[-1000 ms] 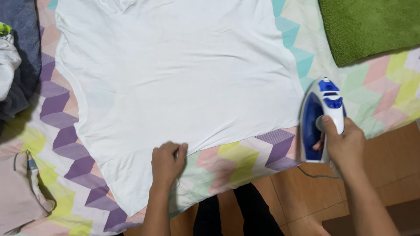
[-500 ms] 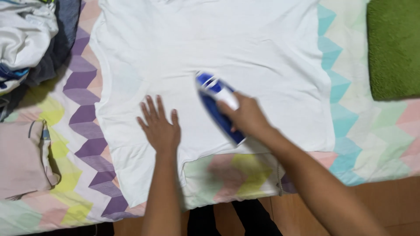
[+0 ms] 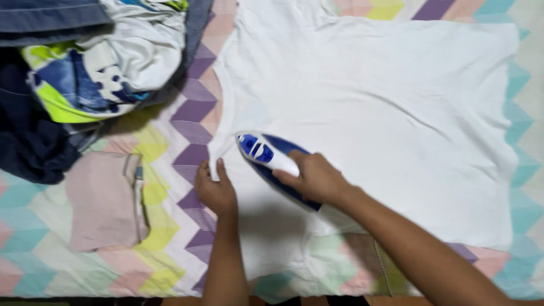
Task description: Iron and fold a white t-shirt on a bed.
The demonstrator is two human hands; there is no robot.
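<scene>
A blue-and-white steam iron [image 3: 272, 161] rests on the near-left part of a white cotton T-shirt [image 3: 368, 113] spread flat over a zigzag-patterned pastel cover [image 3: 170, 226]. The right hand [image 3: 314, 178] grips its handle; the left hand [image 3: 214, 190], fingers loosely curled, pins the shirt's left edge. Creases remain across the shirt's middle and right. A heap of unfolded clothes [image 3: 85, 73] lies far left, a folded pink garment [image 3: 105, 201] near left.

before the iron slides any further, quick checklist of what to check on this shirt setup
1. Right hand grips the handle of the blue and white iron: ok.
2. Iron sits flat on the white t-shirt: ok.
3. Left hand pins the shirt's edge near the neckline, beside the iron's tip: ok, but close to it.
4. Fabric ahead of the iron lies smooth: not ok, soft creases show across the middle.
5. Pile of clothes stays off the shirt: ok.
6. Power cord clear of the path: cannot tell, no cord visible.
</scene>
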